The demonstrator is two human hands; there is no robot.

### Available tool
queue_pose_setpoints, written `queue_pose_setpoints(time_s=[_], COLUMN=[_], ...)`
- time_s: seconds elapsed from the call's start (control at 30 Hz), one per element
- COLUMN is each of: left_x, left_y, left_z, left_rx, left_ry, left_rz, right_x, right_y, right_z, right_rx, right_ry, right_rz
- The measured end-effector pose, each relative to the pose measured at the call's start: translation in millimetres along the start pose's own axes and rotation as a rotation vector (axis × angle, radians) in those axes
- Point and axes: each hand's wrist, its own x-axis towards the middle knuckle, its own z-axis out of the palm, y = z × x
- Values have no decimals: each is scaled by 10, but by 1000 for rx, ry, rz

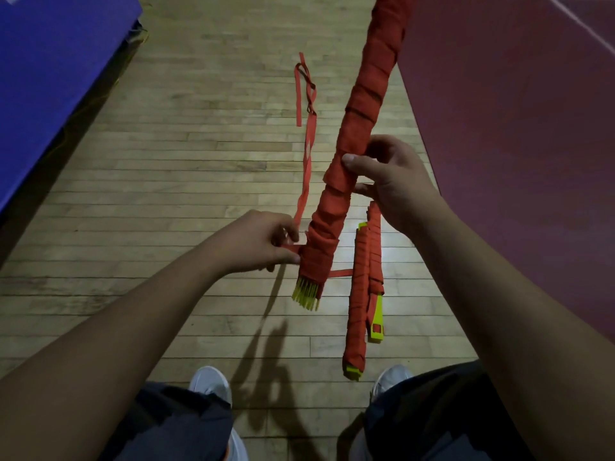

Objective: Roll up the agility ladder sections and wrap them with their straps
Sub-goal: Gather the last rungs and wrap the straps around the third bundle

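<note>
A long bundle of yellow ladder rungs wound in red strap (362, 104) slants up from the centre to the top edge, its yellow rung ends (306, 294) sticking out at the bottom. My right hand (389, 181) grips the bundle around its middle. My left hand (263, 241) pinches the loose red strap (307, 151) right beside the bundle's lower end; the strap's free tail runs away over the floor. A second wrapped bundle (361, 301) lies on the floor below my right hand.
Wooden plank floor (183, 161) underfoot. A blue mat (50, 78) lies at the upper left and a dark red mat (515, 128) covers the right. My two white shoes (213, 382) and dark trouser legs show at the bottom.
</note>
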Motion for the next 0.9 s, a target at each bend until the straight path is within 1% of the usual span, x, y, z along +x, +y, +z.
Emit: queue_pose_setpoints(time_s=[0.1,0.2,0.27,0.37,0.47,0.53,0.63,0.73,0.83,0.9], left_x=[-23,-62,-69,-46,-26,-11,-45,-81,-73,-64], left_y=[31,137,176,154,85,29,38,82,81,64], left_z=[-19,67,150,240,235,166,47,-6,5,18], left_rx=[-46,23,63,82,-37,-196,-427,-642,-613,-575], left_ry=[85,101,149,234,217,142,14,-88,-164,-202], left_rz=[-24,-18,20,78,100,90,147,182,242,252], right_x=[3,-12,-8,0,-9,-13,-5,-30,-79,-93], right_y=[50,79,97,125,99,58,20,-13,-21,-36], right_z=[48,128,168,194,172,114,15,24,73,82], right_rx=[-65,-67,-49,-30,9,82,261,455,596,602], right_ry=[86,158,186,182,144,97,-42,-169,-346,-445], right_rz=[6,15,33,47,25,-6,-38,-6,110,135])
